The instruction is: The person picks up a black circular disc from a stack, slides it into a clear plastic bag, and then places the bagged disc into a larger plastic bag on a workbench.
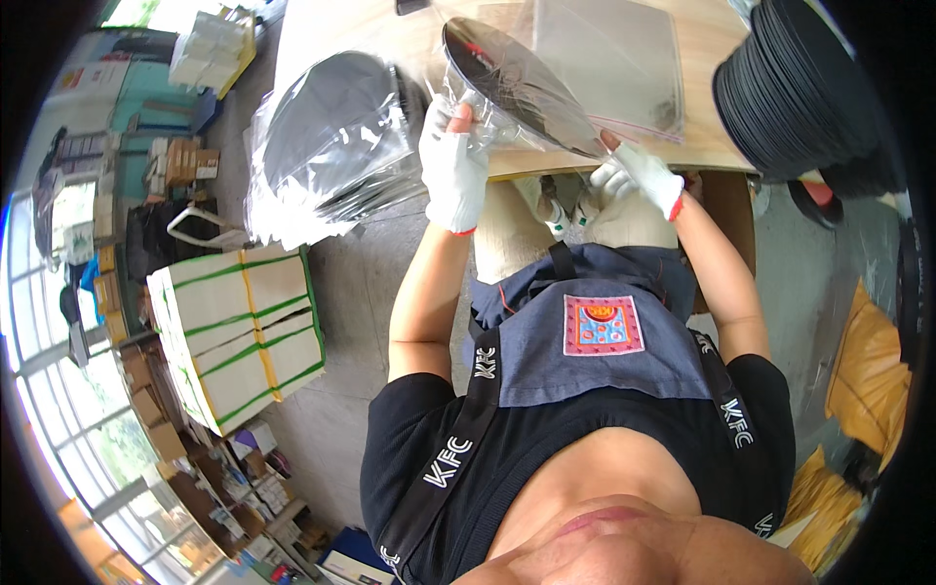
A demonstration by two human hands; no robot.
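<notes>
A shiny black round disc (517, 83) in a clear plastic bag is held tilted above the table's near edge. My left hand (454, 166), in a white glove with a bare thumb tip, is closed on its left side, where loose film bunches up. At its lower right edge, my right hand (639, 177), also gloved, pinches the rim between thumb and curled fingers. Left of my left hand lies a pile of black discs in clear bags (336, 127). Beyond my right hand, flat clear plastic bags (614, 73) lie on the wooden table (497, 166).
A tall stack of bare black discs (795, 93) stands at the table's right. On the floor to the left is a white strapped bale (244, 336). Shelves with boxes line the far left. Yellow-brown wrapped sacks (868, 370) sit at the right.
</notes>
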